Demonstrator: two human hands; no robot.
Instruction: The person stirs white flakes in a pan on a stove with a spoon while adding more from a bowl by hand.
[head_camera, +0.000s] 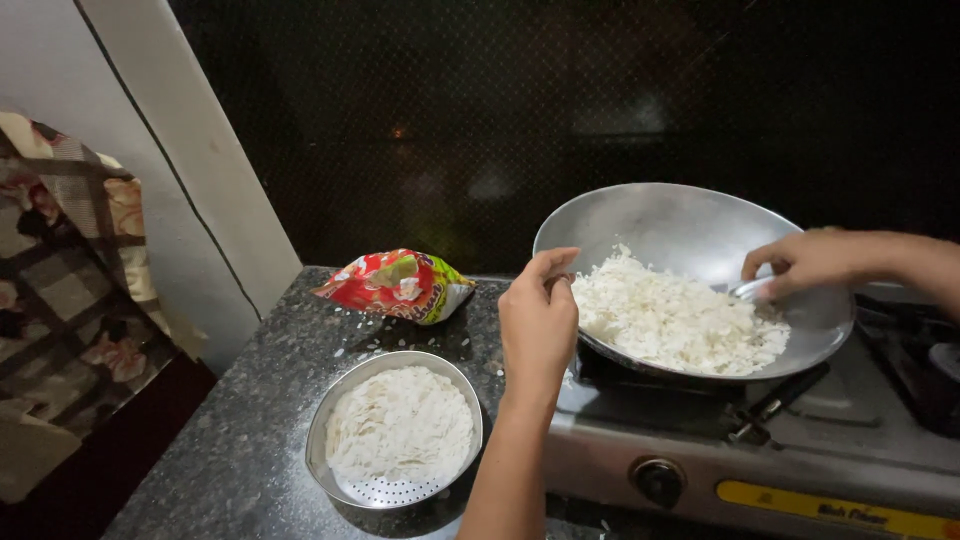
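A wide steel wok (690, 225) sits tilted on a gas stove (780, 450), holding a heap of white flattened rice (670, 320). My left hand (538, 320) grips the wok's near left rim. My right hand (805, 262) reaches in from the right and holds a metal spoon or spatula handle (752, 290) at the edge of the rice. A round steel sieve (393, 430) with more white flakes stands on the dark counter, below my left forearm.
A red and green snack packet (395, 285) lies on the speckled granite counter (250, 430) behind the sieve. The stove has a black knob (660, 480) and a yellow front strip. A floral cloth (60, 300) hangs at left. Dark window screen behind.
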